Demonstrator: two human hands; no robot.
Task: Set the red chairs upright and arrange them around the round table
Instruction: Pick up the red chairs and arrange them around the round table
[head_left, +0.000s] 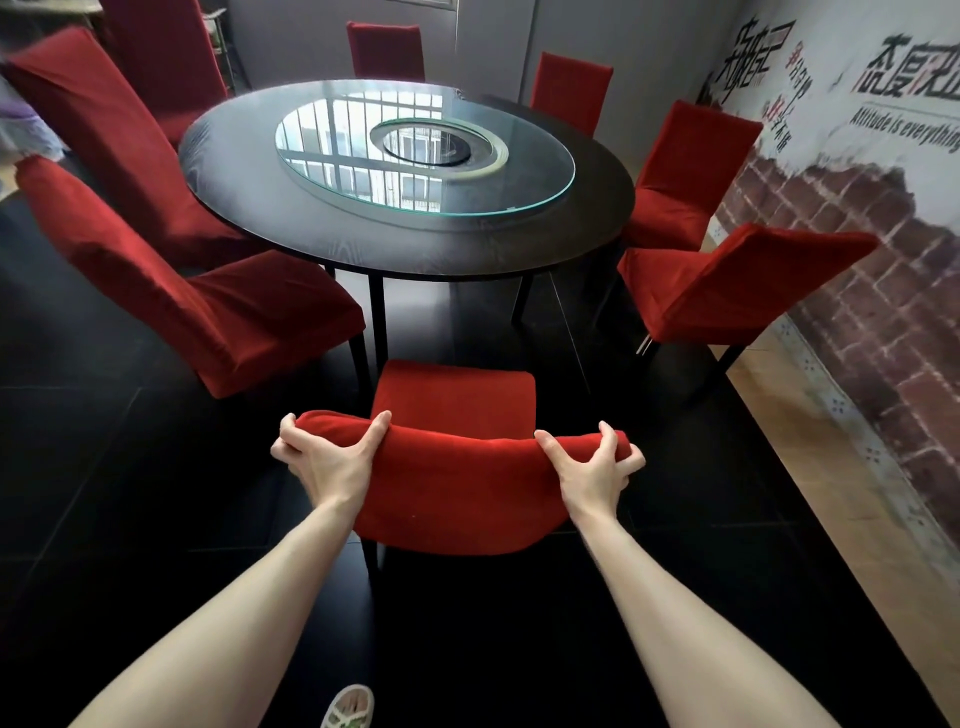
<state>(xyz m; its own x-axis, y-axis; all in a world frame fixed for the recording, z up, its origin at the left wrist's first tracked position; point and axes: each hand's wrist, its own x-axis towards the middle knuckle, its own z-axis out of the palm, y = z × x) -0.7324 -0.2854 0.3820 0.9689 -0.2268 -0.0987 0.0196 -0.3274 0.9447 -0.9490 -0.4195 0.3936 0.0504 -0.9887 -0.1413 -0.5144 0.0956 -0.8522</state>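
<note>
L hand (324, 460) & R hand (592, 467) both grip the top of the near red chair (457, 483) — fingers curled tight over its back. Chair stands upright, near the round tabletop (571, 228). Wall sign (904, 122) reads "Attitude is everything".

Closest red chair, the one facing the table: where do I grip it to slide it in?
The backrest's top edge, near both ends, from behind. The chair stands upright, seat toward the round table, so that padded edge faces you; the left hand and right hand grip it there.
</note>
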